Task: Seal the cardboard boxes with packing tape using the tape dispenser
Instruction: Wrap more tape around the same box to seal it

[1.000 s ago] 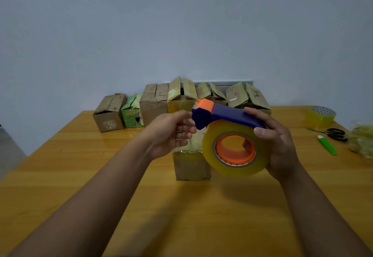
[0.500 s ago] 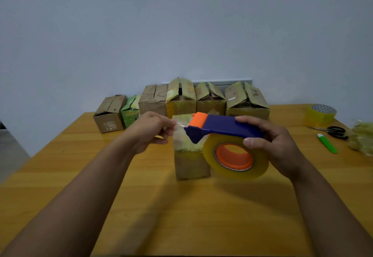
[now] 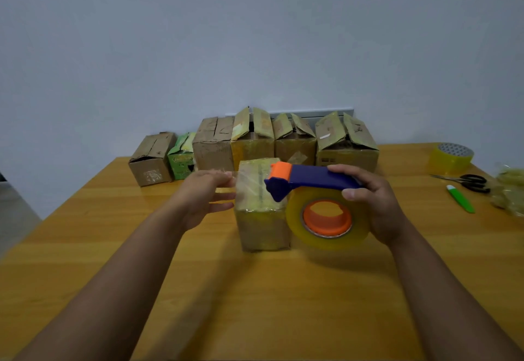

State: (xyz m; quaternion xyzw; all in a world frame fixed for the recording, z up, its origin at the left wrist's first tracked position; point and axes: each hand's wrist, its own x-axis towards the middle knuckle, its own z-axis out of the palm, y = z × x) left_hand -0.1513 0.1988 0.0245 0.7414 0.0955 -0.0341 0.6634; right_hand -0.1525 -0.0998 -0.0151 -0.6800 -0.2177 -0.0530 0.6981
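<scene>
Your right hand (image 3: 377, 205) grips the tape dispenser (image 3: 317, 190) over the near box (image 3: 262, 205) while your left hand (image 3: 205, 193) pinches the tape end; six boxes (image 3: 347, 145) behind look unsealed.

Glossy wooden table (image 3: 255, 304); worn, seemingly tape-wrapped cardboard box (image 3: 262, 219).
</scene>
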